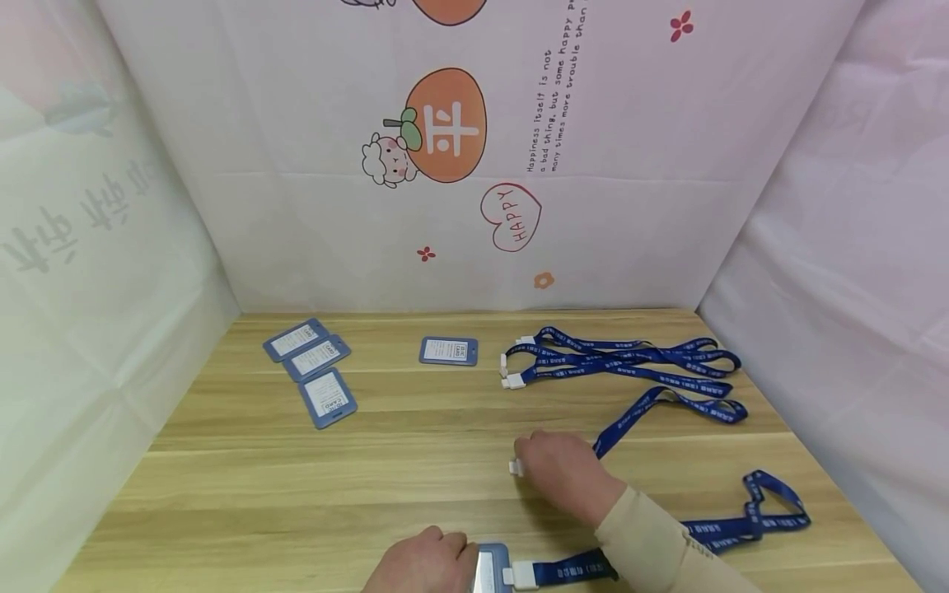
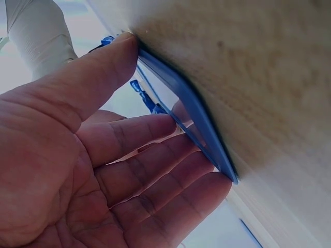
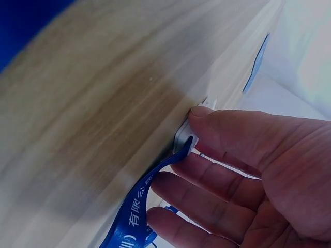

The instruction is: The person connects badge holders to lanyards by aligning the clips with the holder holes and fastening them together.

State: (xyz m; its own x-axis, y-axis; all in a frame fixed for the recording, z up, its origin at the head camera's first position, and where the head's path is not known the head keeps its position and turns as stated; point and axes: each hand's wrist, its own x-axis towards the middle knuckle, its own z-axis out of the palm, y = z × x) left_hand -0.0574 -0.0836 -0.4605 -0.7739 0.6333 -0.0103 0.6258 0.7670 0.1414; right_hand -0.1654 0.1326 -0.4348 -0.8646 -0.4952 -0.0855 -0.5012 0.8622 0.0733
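Observation:
At the front edge of the head view, my left hand (image 1: 423,563) holds a blue badge holder (image 1: 500,562) with a white card. The left wrist view has its thumb and fingertips on the rim of the holder (image 2: 189,98), which lies on the wood. A white clip (image 1: 524,575) joins this holder to a dark blue lanyard (image 1: 574,569). Farther up, my right hand (image 1: 567,473) pinches the white clip (image 3: 182,137) of another lanyard (image 1: 630,417) between thumb and index finger, at the tabletop. The strap (image 3: 133,212) passes under its other fingers.
Three badge holders (image 1: 317,357) lie partly overlapping at the back left. One more badge holder (image 1: 448,351) lies at the back middle. Several blue lanyards (image 1: 623,361) are laid out at the back right. White printed cloth (image 1: 326,222) walls in the wooden table (image 1: 245,486).

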